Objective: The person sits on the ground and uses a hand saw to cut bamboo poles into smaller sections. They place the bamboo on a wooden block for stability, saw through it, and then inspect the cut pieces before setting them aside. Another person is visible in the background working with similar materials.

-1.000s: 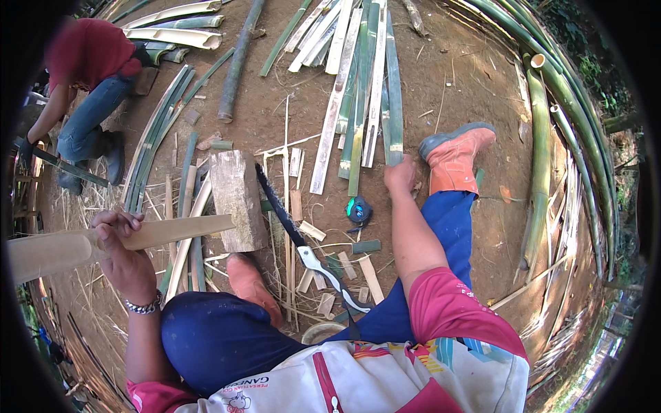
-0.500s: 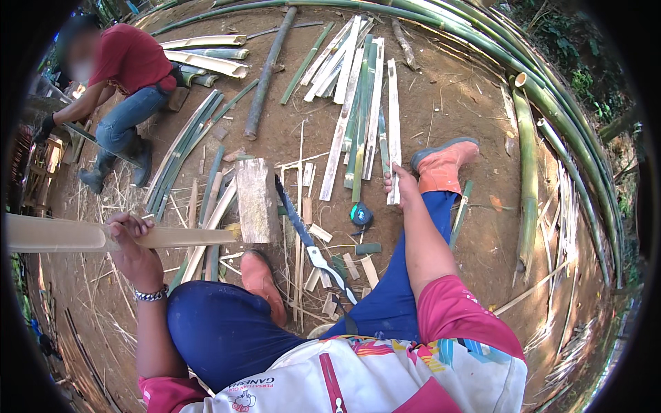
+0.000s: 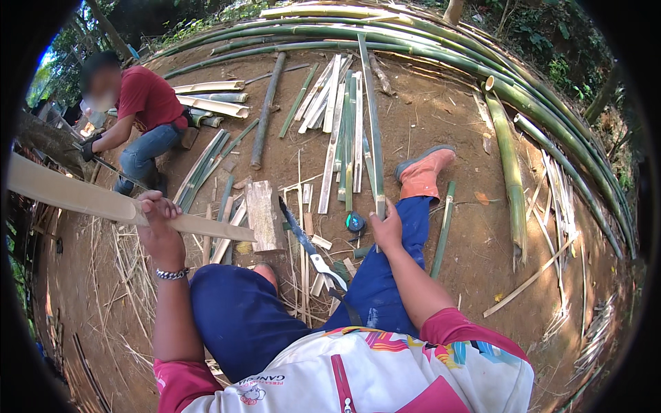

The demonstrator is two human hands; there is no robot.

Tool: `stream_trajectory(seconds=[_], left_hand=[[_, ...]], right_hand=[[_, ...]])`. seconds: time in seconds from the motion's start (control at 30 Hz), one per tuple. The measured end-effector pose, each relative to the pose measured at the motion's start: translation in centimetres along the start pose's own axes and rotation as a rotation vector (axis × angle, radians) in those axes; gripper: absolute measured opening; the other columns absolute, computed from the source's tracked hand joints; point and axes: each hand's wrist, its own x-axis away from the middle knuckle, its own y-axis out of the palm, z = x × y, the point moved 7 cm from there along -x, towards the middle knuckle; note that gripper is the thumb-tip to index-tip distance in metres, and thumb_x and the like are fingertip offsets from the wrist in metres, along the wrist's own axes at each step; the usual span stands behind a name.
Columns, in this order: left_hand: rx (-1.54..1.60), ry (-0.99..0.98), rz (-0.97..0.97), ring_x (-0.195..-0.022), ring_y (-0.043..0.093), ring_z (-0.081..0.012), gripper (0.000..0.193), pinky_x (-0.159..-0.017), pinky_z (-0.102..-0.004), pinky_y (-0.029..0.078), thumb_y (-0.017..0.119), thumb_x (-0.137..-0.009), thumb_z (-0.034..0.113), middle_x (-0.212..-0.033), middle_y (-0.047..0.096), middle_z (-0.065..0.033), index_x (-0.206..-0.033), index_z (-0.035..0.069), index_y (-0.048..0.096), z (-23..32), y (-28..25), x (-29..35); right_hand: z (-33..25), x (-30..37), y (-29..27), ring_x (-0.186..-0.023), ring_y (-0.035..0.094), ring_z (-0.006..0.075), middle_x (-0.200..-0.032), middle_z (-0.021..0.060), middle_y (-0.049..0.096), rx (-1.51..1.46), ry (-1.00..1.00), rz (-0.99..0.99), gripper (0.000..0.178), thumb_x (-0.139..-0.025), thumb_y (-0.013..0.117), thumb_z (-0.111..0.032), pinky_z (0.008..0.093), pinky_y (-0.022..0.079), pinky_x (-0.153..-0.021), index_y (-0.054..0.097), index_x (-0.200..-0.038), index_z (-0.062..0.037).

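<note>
My left hand (image 3: 160, 212) is closed around a long split bamboo piece (image 3: 76, 191), its pale side showing. One end of this piece runs out to the left, the other reaches the wooden block (image 3: 266, 213). In my right hand (image 3: 387, 227), beside my right knee, is the near end of a narrow bamboo strip (image 3: 372, 117). The strip points away from me, green side up, over other strips. Between my legs lies a saw (image 3: 319, 261) with a white handle and dark blade. A round blue-and-black tape measure (image 3: 355, 221) rests near my right hand.
Split bamboo strips (image 3: 332, 103) lie ahead, more (image 3: 206, 165) at the left. Long green poles (image 3: 385, 43) curve across the back and right. A dark pole (image 3: 268, 110) stretches ahead. Another person (image 3: 148, 103) crouches at the far left, gloved hand at work.
My right hand has lifted the strip and turned it from pale side to green side. The bamboo in my left hand has tilted, its left end rising. The view has shifted upward.
</note>
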Motion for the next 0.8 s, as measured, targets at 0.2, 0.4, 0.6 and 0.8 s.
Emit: stream_trajectory(seconds=[0.2,0.4,0.6,0.8], left_hand=[[0.047,0.005,-0.105,-0.066,0.047,-0.0083,0.042,-0.064,-0.0248,0.043,0.055,-0.102,0.043,-0.072,0.044,0.0016,-0.101,0.001,0.054,2.6,4.6,-0.8],[0.089,-0.027,-0.192,-0.065,0.046,-0.007,0.041,-0.063,-0.0242,0.044,0.056,-0.102,0.043,-0.071,0.045,0.0023,-0.101,0.002,0.055,3.0,8.4,-1.7],[0.029,-0.093,-0.188,-0.062,0.049,-0.0072,0.04,-0.059,-0.0244,0.044,0.057,-0.102,0.042,-0.071,0.05,0.0009,-0.098,0.002,0.06,0.5,9.2,-1.4],[-0.025,-0.163,-0.123,-0.061,0.051,-0.0067,0.041,-0.056,-0.0231,0.043,0.06,-0.1,0.043,-0.072,0.053,0.001,-0.096,0.002,0.062,-4.1,7.1,-0.6]], right_hand=[[-7.7,2.0,-1.5,-0.119,0.06,0.0385,-0.129,0.0242,0.061,0.191,-0.006,-0.015,0.07,-0.078,0.078,-0.018,0.0414,0.047,-0.101,0.049,-0.14,-0.0014],[-10.5,3.1,-1.9,-0.119,0.059,0.0382,-0.13,0.0227,0.061,0.232,-0.075,-0.016,0.072,-0.077,0.079,-0.023,0.0423,0.047,-0.1,0.05,-0.14,-0.002],[-11.2,4.1,-0.9,-0.114,0.063,0.0371,-0.127,0.0225,0.063,0.064,-0.089,-0.051,0.07,-0.077,0.079,-0.02,0.0418,0.05,-0.095,0.051,-0.139,-0.0032],[-13.6,5.4,0.2,-0.11,0.065,0.0363,-0.122,0.0208,0.065,0.11,-0.288,-0.019,0.067,-0.078,0.079,-0.018,0.0408,0.051,-0.093,0.053,-0.138,-0.0026]])
